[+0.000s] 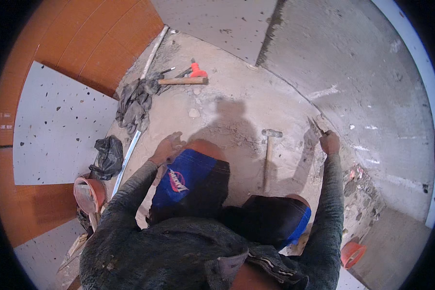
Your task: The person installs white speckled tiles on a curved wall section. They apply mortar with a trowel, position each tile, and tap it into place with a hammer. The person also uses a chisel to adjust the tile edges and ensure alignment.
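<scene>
My right hand is closed round a trowel, its narrow dark blade reaching toward the seam where the floor meets the grey wall. Most of the trowel's handle is hidden in my fist. Beside my left knee, my left hand hovers or rests near the floor with its fingers apart and nothing in it. A hammer with a wooden handle and metal head lies on the dusty floor between my hands, in front of my knees.
A wooden-handled tool and a red-orange tool lie ahead, beside a dark cloth. At left are a black plastic bag, a long level-like bar, an orange bucket and a speckled panel. Rubble lines the grey wall.
</scene>
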The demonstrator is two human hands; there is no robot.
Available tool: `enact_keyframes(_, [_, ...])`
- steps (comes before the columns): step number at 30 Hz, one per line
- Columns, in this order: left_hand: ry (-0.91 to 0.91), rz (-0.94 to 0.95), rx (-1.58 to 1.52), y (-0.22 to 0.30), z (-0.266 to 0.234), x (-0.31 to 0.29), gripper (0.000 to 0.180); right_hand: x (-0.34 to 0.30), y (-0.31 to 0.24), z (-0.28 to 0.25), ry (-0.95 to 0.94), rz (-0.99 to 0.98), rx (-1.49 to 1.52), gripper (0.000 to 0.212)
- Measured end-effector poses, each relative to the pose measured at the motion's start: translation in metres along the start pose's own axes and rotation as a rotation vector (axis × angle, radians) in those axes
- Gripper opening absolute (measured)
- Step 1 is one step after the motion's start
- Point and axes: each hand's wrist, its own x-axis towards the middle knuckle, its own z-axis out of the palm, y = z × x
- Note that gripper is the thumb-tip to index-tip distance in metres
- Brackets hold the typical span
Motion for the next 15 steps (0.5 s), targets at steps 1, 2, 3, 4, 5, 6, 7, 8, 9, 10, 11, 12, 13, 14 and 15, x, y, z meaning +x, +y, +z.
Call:
enact_keyframes(1, [0.016,-0.055,-0.06,0.018,-0.002,0.007,0.051,-0.004,-0.009,-0.001,0.02,-0.041,0.022,0.024])
enact_keyframes(2, [0.024,-0.074,0.028,0.037,-0.007,0.013,0.053,-0.007,-0.018,-0.001,0.04,-0.083,0.041,0.024])
enact_keyframes(3, [0.032,-0.102,0.121,0.048,-0.012,0.015,0.054,-0.014,-0.044,-0.012,-0.026,-0.021,0.052,0.026])
enact_keyframes(4, [0.038,-0.111,0.145,0.052,-0.013,0.016,0.056,-0.017,-0.058,-0.013,-0.022,-0.034,0.047,0.026])
enact_keyframes(5, [0.045,-0.125,0.169,0.052,-0.013,0.017,0.057,-0.017,-0.069,-0.009,-0.021,-0.052,0.042,0.026])
enact_keyframes(6, [0.053,-0.14,0.193,0.052,-0.013,0.017,0.059,-0.018,-0.078,-0.006,-0.02,-0.07,0.037,0.027])
enact_keyframes(7, [0.069,-0.15,0.161,0.053,-0.014,0.017,0.059,-0.021,-0.079,0.001,0.031,-0.173,0.052,0.027])
enact_keyframes(8, [0.09,-0.164,0.135,0.052,-0.016,0.017,0.059,-0.023,-0.091,0.0,0.019,-0.177,0.068,0.027])
enact_keyframes(9, [0.111,-0.178,0.109,0.051,-0.018,0.016,0.058,-0.026,-0.105,0.002,0.007,-0.18,0.084,0.027])
enact_keyframes(10, [0.128,-0.194,0.1,0.044,-0.018,0.011,0.058,-0.028,-0.121,0.002,-0.008,-0.188,0.102,0.026])
enact_keyframes(11, [0.144,-0.21,0.09,0.039,-0.018,0.008,0.058,-0.028,-0.131,0.004,-0.035,-0.231,0.126,0.027])
enact_keyframes(12, [0.159,-0.225,0.081,0.033,-0.018,0.005,0.057,-0.026,-0.143,0.004,-0.033,-0.257,0.117,0.027])
enact_keyframes(13, [0.2,-0.231,0.104,0.029,-0.017,0.001,0.055,-0.03,-0.156,0.003,-0.037,-0.275,0.113,0.027])
enact_keyframes(14, [0.24,-0.236,0.128,0.026,-0.015,-0.001,0.053,-0.033,-0.168,0.002,-0.04,-0.29,0.108,0.028])
enact_keyframes(15, [0.276,-0.239,0.153,0.021,-0.016,-0.004,0.051,-0.033,-0.177,0.004,-0.045,-0.312,0.14,0.029])
